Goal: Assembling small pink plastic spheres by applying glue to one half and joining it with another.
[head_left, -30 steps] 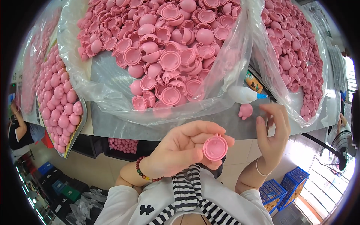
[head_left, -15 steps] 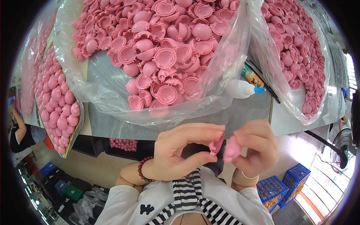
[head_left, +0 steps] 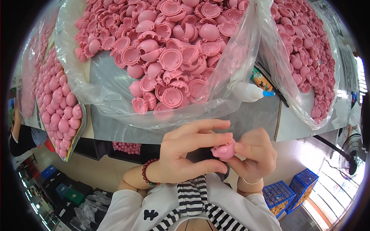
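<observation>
In the head view, the right hand pinches a small pink ball between thumb and fingers, while the left hand, fingers spread and thumb held apart, curves around the ball's other side, a fingertip just at its top; whether that fingertip touches, I cannot tell. Beyond both hands pink half shells lie heaped on clear plastic, and a white bottle lies just beyond the right hand.

Left hand stretched rightward, thumb held apart from its fingers; right hand curled in a pinch.
</observation>
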The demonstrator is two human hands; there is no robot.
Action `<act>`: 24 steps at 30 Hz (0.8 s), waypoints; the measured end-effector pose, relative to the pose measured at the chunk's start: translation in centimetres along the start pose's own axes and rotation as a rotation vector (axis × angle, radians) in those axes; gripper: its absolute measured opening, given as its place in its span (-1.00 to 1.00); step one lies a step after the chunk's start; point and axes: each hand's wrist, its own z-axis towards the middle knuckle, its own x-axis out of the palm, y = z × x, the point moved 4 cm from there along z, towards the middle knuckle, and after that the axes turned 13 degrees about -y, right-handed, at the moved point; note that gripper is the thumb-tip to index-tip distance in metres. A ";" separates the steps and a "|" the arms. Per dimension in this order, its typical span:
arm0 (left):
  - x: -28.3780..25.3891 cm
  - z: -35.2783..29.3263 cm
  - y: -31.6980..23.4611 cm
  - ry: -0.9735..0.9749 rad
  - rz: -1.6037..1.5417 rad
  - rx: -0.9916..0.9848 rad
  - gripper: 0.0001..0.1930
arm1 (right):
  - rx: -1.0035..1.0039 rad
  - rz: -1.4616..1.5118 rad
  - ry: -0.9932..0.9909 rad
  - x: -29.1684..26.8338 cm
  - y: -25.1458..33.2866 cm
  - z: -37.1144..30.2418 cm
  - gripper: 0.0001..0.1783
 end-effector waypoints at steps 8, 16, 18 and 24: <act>-0.3 0.0 0.3 -0.036 -0.009 0.010 -0.53 | -0.093 0.093 -0.041 0.4 0.4 -0.5 -0.69; -0.6 0.4 0.1 -0.012 -0.034 0.047 -0.59 | -0.098 0.126 -0.066 0.7 0.4 -0.9 -0.70; -0.6 0.4 0.5 -0.002 -0.091 -0.001 -0.57 | -0.098 0.148 -0.057 0.6 0.3 -0.8 -0.70; 0.0 -0.7 0.8 0.023 -0.660 -0.463 -0.42 | 0.189 0.174 -0.529 -1.5 -2.5 1.9 -0.56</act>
